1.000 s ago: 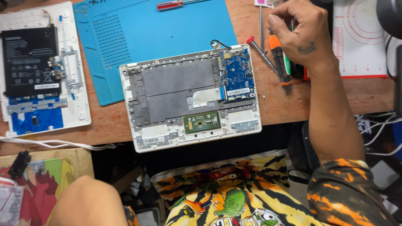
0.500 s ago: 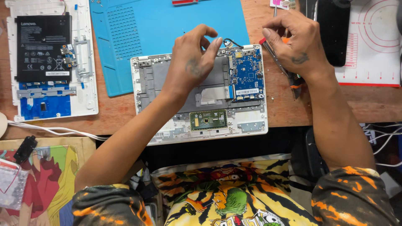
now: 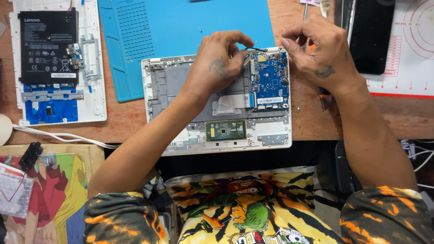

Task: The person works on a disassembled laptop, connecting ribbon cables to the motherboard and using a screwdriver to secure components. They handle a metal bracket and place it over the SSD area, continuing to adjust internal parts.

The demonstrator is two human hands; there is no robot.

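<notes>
An opened white laptop base (image 3: 271,140) lies on the wooden bench, showing a blue circuit board (image 3: 270,79) at its right and a small green touchpad board (image 3: 226,130) near the front. My left hand (image 3: 219,65) rests over the grey inner plate, its fingertips pinched on a thin black wire (image 3: 257,48) at the board's top edge. Just right of that corner is my right hand (image 3: 318,52), closed around an orange-handled screwdriver (image 3: 325,97) whose end sticks out below the wrist.
A blue work mat (image 3: 181,27) lies behind the laptop. At the left sits the white bottom cover (image 3: 97,95) with a black battery (image 3: 47,47). A white cable (image 3: 58,135), a black slab (image 3: 370,36) and a white ruled mat (image 3: 407,54) are nearby.
My left hand came up from the lower left onto the laptop and pinched the wire. My right hand moved from the tools at the right to the board's top corner.
</notes>
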